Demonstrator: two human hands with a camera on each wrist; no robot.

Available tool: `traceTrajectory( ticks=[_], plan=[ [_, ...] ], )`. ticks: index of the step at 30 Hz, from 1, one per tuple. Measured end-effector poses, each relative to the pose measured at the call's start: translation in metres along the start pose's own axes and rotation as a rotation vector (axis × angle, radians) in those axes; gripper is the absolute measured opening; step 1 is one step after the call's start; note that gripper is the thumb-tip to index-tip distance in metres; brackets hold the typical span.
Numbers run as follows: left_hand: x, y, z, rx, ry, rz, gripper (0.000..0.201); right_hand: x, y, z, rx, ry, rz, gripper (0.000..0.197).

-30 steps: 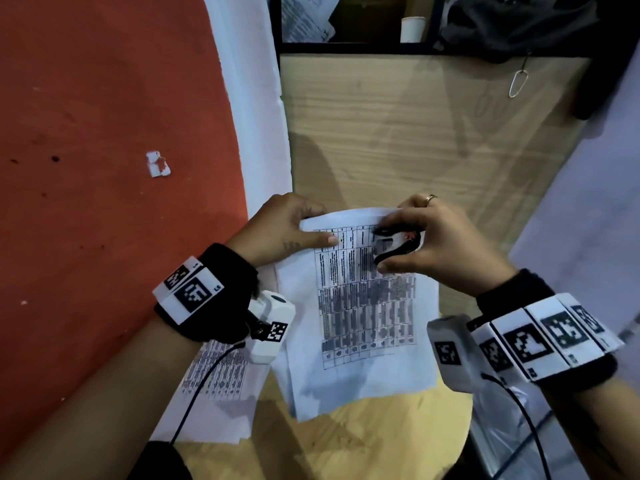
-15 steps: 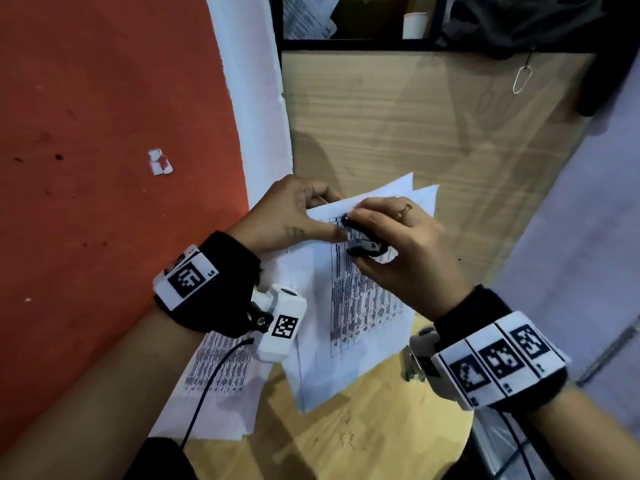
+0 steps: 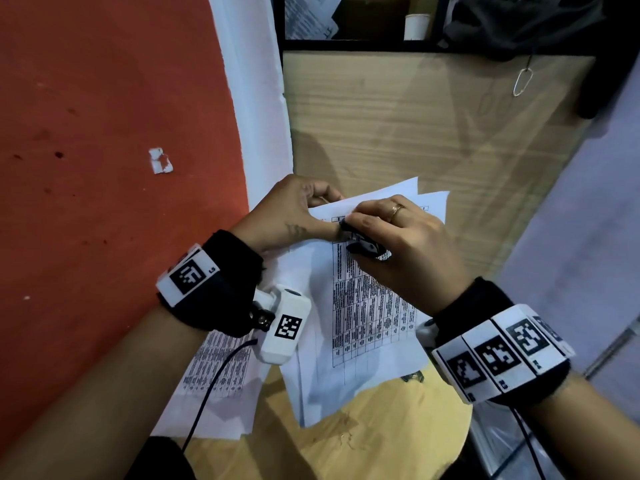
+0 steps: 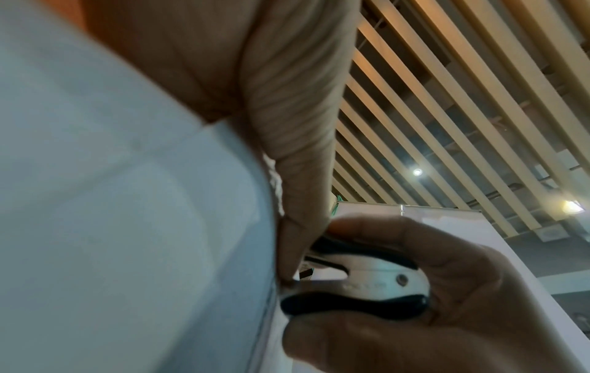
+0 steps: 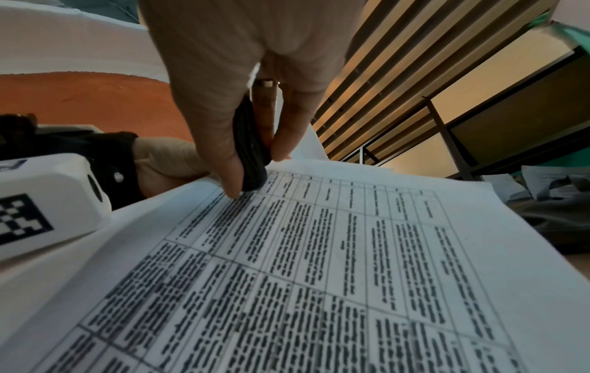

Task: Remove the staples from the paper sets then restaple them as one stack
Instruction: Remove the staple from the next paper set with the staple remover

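Note:
A stapled paper set (image 3: 363,306) printed with a table is lifted off the round wooden table (image 3: 363,441) at its top left corner. My left hand (image 3: 294,216) pinches that corner between thumb and fingers. My right hand (image 3: 391,237) grips a black and silver staple remover (image 3: 363,245) whose tip is at the same corner, right beside my left thumb. In the left wrist view the staple remover (image 4: 360,280) has its jaws against the paper edge (image 4: 268,302). The right wrist view shows the staple remover (image 5: 250,149) between thumb and fingers above the paper set (image 5: 319,265). No staple is visible.
A second printed paper set (image 3: 214,375) lies on the table's left edge under my left wrist. A small metal object (image 3: 414,377) peeks out under the held sheets. A wooden panel (image 3: 415,133) stands behind, the red floor (image 3: 104,168) lies to the left.
The paper set has swung so its top edge tilts up to the right. My right hand has moved the staple remover left to the corner held by my left hand.

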State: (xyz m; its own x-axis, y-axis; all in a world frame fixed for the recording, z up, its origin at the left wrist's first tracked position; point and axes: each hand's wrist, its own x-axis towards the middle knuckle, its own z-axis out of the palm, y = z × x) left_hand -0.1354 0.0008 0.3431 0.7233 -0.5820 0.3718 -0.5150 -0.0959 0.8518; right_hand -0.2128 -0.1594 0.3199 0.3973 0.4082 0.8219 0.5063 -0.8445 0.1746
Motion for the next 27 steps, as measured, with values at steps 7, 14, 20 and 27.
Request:
traceTrajectory(
  ticks=[7, 14, 20, 27],
  plan=[
    [-0.002, -0.002, -0.001, -0.018, -0.027, 0.005, 0.029, -0.002, 0.003, 0.004, -0.015, 0.005, 0.0, 0.022],
    [-0.002, -0.002, -0.004, -0.045, -0.063, 0.024, 0.028, -0.001, 0.007, 0.005, 0.01, 0.016, -0.018, 0.018],
    [-0.001, -0.01, -0.005, -0.074, -0.079, 0.018, 0.03, -0.004, 0.007, 0.009, 0.04, 0.027, 0.017, 0.021],
    [-0.001, -0.015, -0.005, -0.206, -0.074, -0.001, 0.029, -0.004, 0.005, 0.006, 0.185, 0.064, 0.154, 0.021]
  ],
)
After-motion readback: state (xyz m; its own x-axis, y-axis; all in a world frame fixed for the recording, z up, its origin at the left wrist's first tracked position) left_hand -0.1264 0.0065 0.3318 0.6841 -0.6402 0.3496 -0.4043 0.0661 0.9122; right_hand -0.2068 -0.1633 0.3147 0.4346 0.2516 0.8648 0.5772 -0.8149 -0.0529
